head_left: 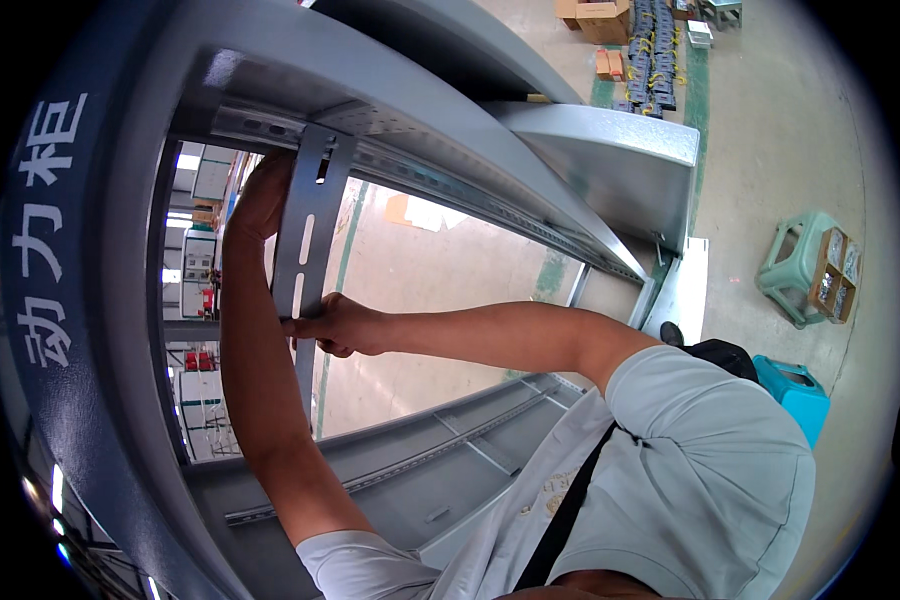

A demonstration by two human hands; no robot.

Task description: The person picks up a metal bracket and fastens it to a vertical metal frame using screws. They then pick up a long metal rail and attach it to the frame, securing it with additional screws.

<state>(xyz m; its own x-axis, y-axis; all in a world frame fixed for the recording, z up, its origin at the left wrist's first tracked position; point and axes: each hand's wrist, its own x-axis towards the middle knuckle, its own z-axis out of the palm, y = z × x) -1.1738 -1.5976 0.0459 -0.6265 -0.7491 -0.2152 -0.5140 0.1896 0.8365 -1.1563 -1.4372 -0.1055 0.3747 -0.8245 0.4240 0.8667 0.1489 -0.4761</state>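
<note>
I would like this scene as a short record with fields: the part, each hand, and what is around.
Part: slotted metal bar
Place: opening of a grey cabinet frame
Left hand: at the bar's upper part, partly hidden behind it
Right hand: curled at the bar's lower part, seemingly gripping it
Around: light green stool, blue-green stool, cardboard box

Left side, near: large white lettering [41, 236], three Chinese characters, legible, standing on the dark front band [95, 420] of the cabinet frame; turned sideways to my view. My pale shirt [700, 450]: small tan print [562, 490] on the chest, too small for me to read.
</note>
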